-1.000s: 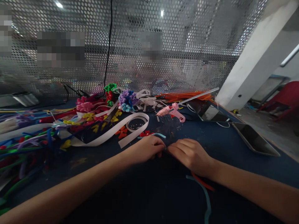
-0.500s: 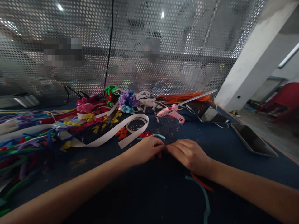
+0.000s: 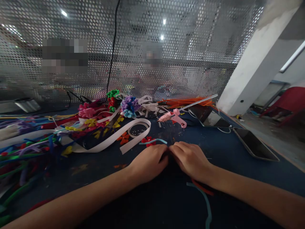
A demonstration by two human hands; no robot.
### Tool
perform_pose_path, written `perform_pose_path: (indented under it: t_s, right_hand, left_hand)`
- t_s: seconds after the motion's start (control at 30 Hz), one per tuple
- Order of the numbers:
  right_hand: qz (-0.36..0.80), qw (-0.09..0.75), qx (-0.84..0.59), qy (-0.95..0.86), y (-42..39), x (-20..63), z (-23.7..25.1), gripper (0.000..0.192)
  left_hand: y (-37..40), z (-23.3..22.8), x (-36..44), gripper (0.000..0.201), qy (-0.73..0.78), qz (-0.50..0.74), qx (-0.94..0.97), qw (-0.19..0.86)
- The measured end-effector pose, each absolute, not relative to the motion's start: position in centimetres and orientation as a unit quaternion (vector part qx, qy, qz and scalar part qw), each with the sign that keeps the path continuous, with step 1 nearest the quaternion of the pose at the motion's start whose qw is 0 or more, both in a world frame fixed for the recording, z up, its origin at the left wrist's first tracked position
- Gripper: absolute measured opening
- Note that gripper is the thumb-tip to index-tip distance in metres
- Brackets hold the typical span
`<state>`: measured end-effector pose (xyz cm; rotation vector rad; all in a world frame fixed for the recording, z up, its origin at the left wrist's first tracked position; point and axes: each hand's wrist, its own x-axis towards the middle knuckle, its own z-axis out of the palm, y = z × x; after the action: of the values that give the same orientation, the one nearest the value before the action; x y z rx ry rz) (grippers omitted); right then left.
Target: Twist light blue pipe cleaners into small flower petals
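2 hands, left hand (image 3: 148, 162) and right hand (image 3: 190, 159), meet knuckle to knuckle on dark blue tabletop (image 3: 238, 159); fingers curled together, likely pinching small work, contents hidden. Pink plastic glue gun (image 3: 172, 116) within reach.

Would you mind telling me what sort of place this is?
Likely a craft workbench: a pink hot-glue gun, coloured pipe-cleaner flowers and loose white ribbon lie on the dark blue table.

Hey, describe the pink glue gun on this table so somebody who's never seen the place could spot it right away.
Start at the perforated metal screen behind the dark blue table. Just in front of it, right of the heap of pipe-cleaner flowers and beyond both hands, lies the glue gun. It is the only pale pink pistol-shaped thing, with a long clear stick slanting from its back.
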<state>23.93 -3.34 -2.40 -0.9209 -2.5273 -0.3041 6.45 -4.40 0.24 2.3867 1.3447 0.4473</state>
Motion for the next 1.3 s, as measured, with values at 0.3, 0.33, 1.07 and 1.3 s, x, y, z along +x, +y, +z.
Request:
perform_pose_path:
  t_s: [0.3, 0.33, 1.07, 1.3]
  right_hand:
    - [-0.004, 0.263, -0.339, -0.903, -3.2, 24.2, -2.4, 0.012]
    - [-0.004, 0.269, -0.337, -0.902, -3.1, 24.2, -2.4, 0.012]
    - [-0.236, 0.304, -0.241, -0.891, -2.9, 25.6, -1.2, 0.022]
    - [-0.090, 0.288, -0.305, -0.903, -2.7, 24.5, -2.0, 0.020]
  left_hand:
    - [-4.4, -0.3, 6.3, 0.015, 0.471, 0.186, 0.843, 0.182]
    - [-4.4, -0.2, 6.3, 0.015, 0.473, 0.187, 0.840, 0.187]
    - [-2.7, -0.2, 5.9, 0.015, 0.459, 0.256, 0.639, 0.562]
    - [-2.8, -0.4, 5.8, 0.014, 0.453, 0.242, 0.712, 0.480]
